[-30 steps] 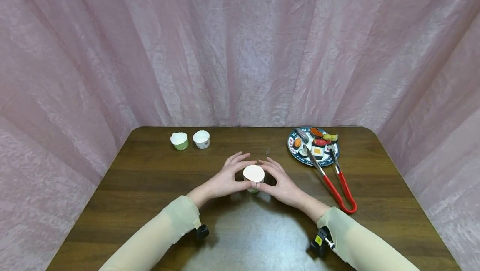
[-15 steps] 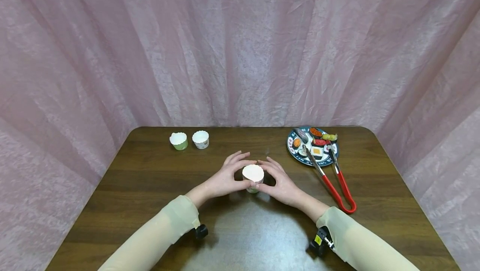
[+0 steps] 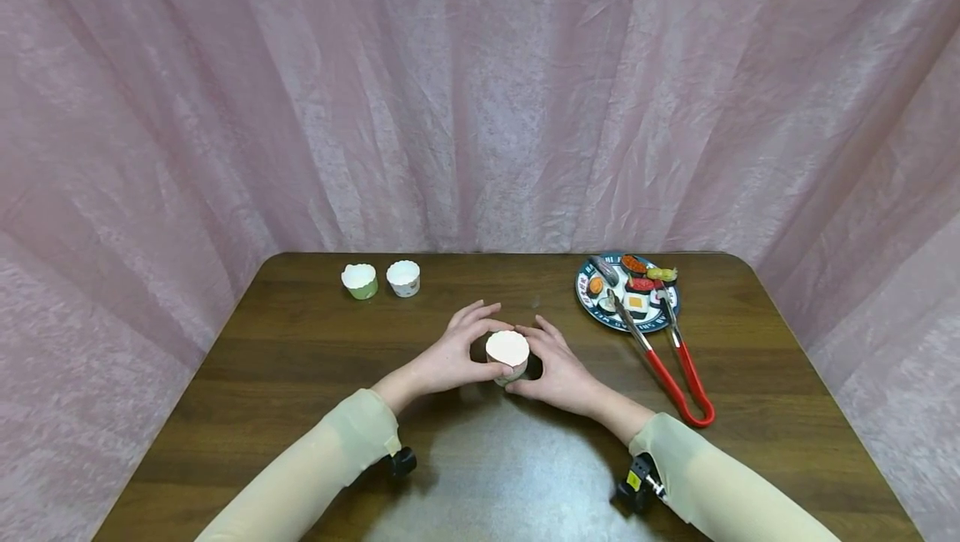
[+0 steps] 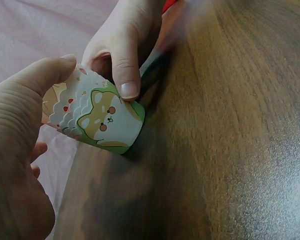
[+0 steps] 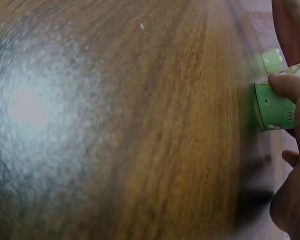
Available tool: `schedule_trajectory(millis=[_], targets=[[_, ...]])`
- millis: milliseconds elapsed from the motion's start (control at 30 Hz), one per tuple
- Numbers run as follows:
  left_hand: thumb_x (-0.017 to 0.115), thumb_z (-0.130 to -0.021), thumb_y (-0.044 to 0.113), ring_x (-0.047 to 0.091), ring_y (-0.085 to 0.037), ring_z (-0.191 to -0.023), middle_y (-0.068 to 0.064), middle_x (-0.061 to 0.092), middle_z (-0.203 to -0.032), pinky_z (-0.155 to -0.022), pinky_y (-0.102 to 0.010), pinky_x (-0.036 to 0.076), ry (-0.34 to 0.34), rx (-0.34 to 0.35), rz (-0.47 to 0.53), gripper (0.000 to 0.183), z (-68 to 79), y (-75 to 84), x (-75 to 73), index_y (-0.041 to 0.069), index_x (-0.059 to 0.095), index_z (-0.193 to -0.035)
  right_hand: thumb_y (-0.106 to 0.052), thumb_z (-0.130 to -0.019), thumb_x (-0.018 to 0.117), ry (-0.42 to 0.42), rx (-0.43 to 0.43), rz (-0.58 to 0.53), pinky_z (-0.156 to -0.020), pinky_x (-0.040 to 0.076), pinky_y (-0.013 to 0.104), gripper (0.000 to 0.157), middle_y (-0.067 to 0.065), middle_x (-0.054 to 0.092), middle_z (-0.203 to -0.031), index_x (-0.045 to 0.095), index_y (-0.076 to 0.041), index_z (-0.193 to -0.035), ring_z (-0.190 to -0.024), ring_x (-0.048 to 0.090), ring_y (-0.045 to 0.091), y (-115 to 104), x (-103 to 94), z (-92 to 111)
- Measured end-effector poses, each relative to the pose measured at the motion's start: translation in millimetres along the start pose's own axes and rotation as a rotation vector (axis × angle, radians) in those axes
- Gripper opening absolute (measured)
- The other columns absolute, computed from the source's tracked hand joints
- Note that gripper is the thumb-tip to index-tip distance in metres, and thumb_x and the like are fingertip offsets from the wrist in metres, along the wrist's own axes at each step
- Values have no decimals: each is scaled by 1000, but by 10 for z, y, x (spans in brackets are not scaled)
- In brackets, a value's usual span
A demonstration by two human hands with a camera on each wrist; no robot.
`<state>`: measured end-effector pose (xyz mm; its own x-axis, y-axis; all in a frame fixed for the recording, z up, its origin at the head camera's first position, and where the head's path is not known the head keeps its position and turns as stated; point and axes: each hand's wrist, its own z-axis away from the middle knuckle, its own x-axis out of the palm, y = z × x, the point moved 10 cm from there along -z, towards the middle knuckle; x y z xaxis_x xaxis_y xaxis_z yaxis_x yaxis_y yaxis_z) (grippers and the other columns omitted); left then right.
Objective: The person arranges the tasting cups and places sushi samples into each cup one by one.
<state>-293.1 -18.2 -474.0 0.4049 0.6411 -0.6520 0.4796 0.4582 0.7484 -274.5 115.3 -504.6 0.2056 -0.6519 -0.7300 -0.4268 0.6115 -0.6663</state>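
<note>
While left hand, right hand grip nested cups, inner ones mostly hidden.

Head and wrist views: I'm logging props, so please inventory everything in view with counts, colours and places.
Nested paper cups: several, count unclear, patterned green and white, between the hands
Green cup: 1, green, white inside, back left
White cup: 1, mostly white, beside it
Plate: 1, blue and white, back right
Sushi pieces: several, mixed colours, on plate
Tongs: 1, red and metallic, partly over plate
Table: 1, brown, underneath
Curtain: pink, behind
Wrist cameras: 2, black, at cuffs
Sleeves: 2, pale, forearms
Left hand, right hand: bare, holding nested cups
</note>
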Motion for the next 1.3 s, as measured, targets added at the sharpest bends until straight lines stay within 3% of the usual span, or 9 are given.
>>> schedule_trajectory(millis=[167,467,700,833,1033,1300], targets=[[85,-83,46,9,-32,-155,2,31,-164,-116,-68,16,17,7,-10,57,-11,21,-41,33,63,-133,-39,-78,88,8,-8,13,-117,22,64,79,12,48,-154,57,-10,-145,-153,15,39,-8,-13,-5],[86,-81,47,9,-32,-155,0,31,-164,-116,-68,15,37,30,-26,54,-24,65,-97,32,64,-128,-41,-78,88,1,1,26,-118,23,63,80,10,48,-154,57,-12,-145,-154,13,36,31,0,-3],[88,-79,45,8,-26,-155,2,31,-164,-116,-68,15,57,40,-24,54,-32,129,-176,31,64,-125,-40,-76,89,9,-7,40,-119,22,59,82,8,49,-153,56,-12,-146,-154,14,35,11,-11,-9],[88,-79,45,8,-23,-155,4,30,-164,-118,-65,15,67,47,-37,54,-41,174,-239,29,63,-124,-38,-75,90,16,-18,43,-120,20,58,73,7,52,-150,62,-14,-138,-153,16,38,-4,-17,-11],[87,-80,48,5,-20,-155,8,28,-165,-117,-66,15,98,68,-49,53,-42,271,-449,32,63,-124,-40,-75,89,13,-12,45,-120,19,59,61,7,51,-151,68,-18,-128,-154,16,37,-1,-15,-8],[85,-80,54,1,-17,-155,9,24,-166,-116,-68,14,151,9,-103,55,-83,219,-864,34,62,-125,-41,-75,89,11,-7,39,-120,19,60,58,12,48,-154,69,-18,-124,-154,14,38,19,-4,-15]])
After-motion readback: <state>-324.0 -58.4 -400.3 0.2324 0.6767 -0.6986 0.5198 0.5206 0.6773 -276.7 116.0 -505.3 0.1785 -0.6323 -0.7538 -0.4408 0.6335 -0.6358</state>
